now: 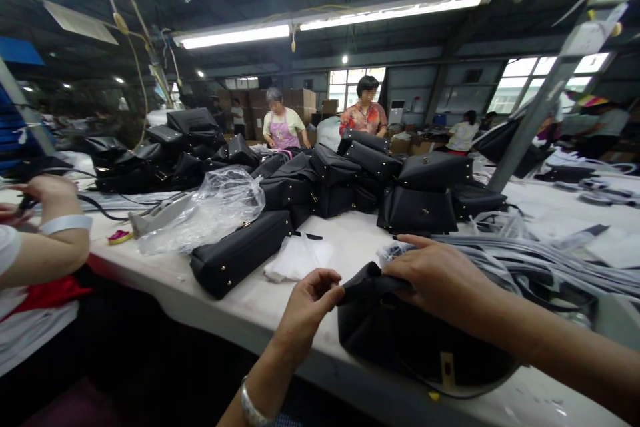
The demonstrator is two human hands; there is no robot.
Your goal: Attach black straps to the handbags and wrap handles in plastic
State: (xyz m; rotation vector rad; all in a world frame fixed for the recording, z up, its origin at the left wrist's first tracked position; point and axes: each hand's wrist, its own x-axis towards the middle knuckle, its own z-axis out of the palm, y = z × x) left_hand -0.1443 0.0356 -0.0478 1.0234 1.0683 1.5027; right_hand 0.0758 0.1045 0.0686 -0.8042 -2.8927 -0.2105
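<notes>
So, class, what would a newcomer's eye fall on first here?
First, the heap of black bags across the middle of the white table, crumpled clear plastic to its left. Nearest, the left hand and right hand grip the top of one black bag at the table's front edge.

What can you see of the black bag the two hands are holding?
The black bag looks like smooth, faintly glossy leather or imitation, soft and slumped. It lies at the near edge of the white table. The left hand pinches its top rim, and the right hand grips the top beside it. A small gold tag shows low on its front.
</notes>
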